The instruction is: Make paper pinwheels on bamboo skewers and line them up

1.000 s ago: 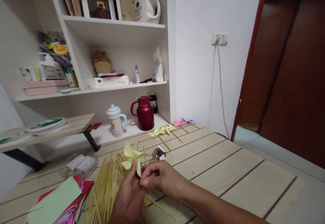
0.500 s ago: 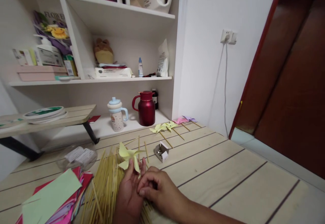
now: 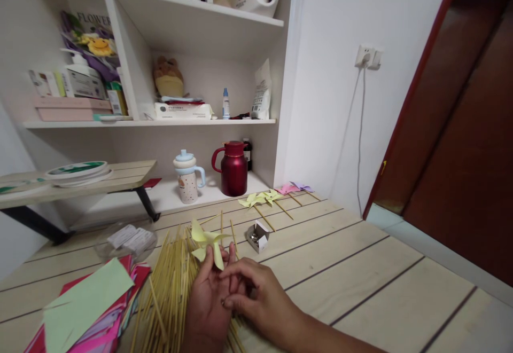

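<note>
My left hand (image 3: 208,302) is palm up, holding a pale yellow paper pinwheel (image 3: 209,240) between its thumb and fingers. The pinwheel's folded blades stand above the fingertips. Close against the left palm is my right hand (image 3: 260,297), its index finger and thumb curled toward each other. A tiny metallic piece (image 3: 223,303) shows at the right thumb tip, too small to name for sure. Under and beside my left hand lies a spread of thin wooden sticks (image 3: 170,283). Just beyond my hands stands a small open box (image 3: 257,236) with shiny metal bits in it.
Stacked coloured paper (image 3: 88,305) lies at the left, near a clear plastic package (image 3: 126,240). Finished-looking pinwheels on sticks (image 3: 260,199) rest at the table's far edge. Behind them, a red jug (image 3: 234,171) and a cup (image 3: 188,182) stand on the shelf.
The view has shifted slightly. My right index finger has extended toward the left fingers, away from the thumb, and the tiny metallic piece now shows at the thumb tip. The pinwheel stays in my left hand.
</note>
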Tool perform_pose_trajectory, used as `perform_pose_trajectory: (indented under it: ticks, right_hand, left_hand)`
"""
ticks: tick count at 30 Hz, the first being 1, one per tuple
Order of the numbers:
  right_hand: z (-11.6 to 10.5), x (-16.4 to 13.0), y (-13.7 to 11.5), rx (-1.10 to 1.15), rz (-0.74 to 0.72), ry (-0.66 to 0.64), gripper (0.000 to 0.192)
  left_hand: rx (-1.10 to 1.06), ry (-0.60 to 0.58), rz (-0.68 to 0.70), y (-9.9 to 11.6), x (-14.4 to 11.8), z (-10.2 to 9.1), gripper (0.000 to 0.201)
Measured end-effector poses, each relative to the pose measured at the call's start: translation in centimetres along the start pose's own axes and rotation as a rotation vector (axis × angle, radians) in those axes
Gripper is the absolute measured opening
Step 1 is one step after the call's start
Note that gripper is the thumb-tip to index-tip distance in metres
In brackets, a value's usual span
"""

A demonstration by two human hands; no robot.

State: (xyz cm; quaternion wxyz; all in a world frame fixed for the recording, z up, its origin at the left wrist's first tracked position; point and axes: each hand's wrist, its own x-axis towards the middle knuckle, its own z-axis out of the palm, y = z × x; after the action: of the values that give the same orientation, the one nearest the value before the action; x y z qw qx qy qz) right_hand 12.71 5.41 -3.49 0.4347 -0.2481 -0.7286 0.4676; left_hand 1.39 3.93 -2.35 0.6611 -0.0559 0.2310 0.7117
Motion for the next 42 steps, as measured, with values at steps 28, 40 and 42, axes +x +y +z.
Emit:
perform_pose_trajectory:
  ticks: [28,40,42]
  right_hand:
    - [-0.35,-0.60,0.39,-0.208,-0.187,-0.087,0.019]
    - [-0.13,-0.75,0.74,-0.203,-0.216,-0.072,0.021]
    - [-0.12,-0.74,0.81,-0.206,-0.225,-0.070,0.021]
  left_hand:
    - [0.057,-0.008,0.052,-0.06,0.36,-0.22,0.023]
    - [0.051,-0.011,0.066,-0.23,0.62,-0.66,0.019]
    - [0.049,-0.005,0.066,-0.27,0.56,-0.65,0.019]
